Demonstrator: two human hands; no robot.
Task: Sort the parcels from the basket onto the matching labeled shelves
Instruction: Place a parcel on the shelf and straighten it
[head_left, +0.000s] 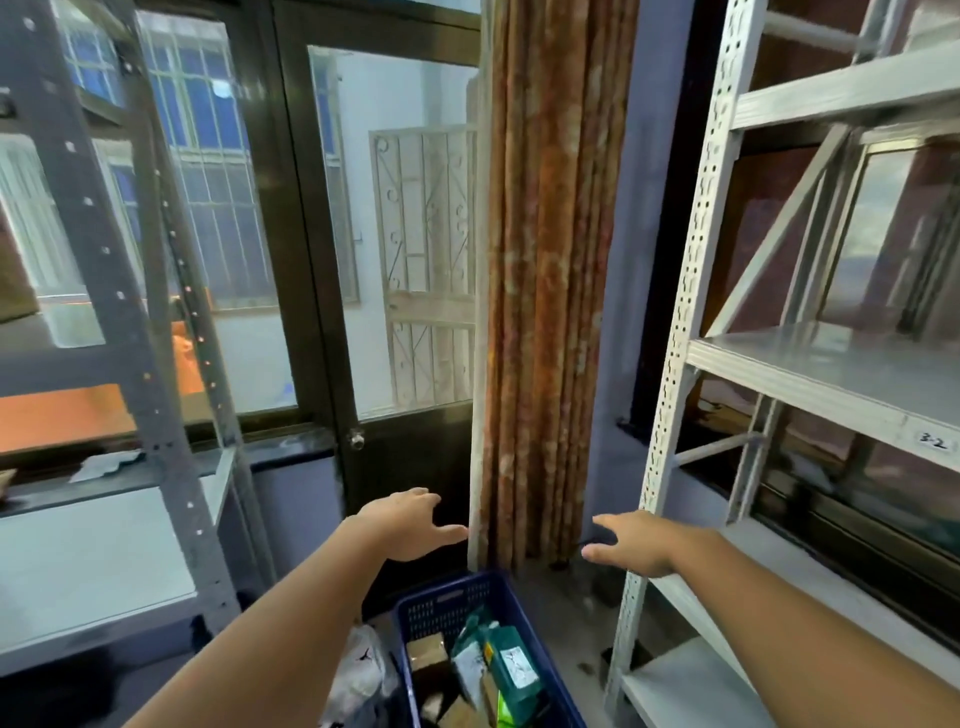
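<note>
Both forearms extended forward; left hand and right hand held nothing, fingers spread wide. Blue slotted plastic basket of parcels ran lengthwise away from the camera.

Both hands, left & right, outstretched, fingers relaxed, holding nothing
</note>
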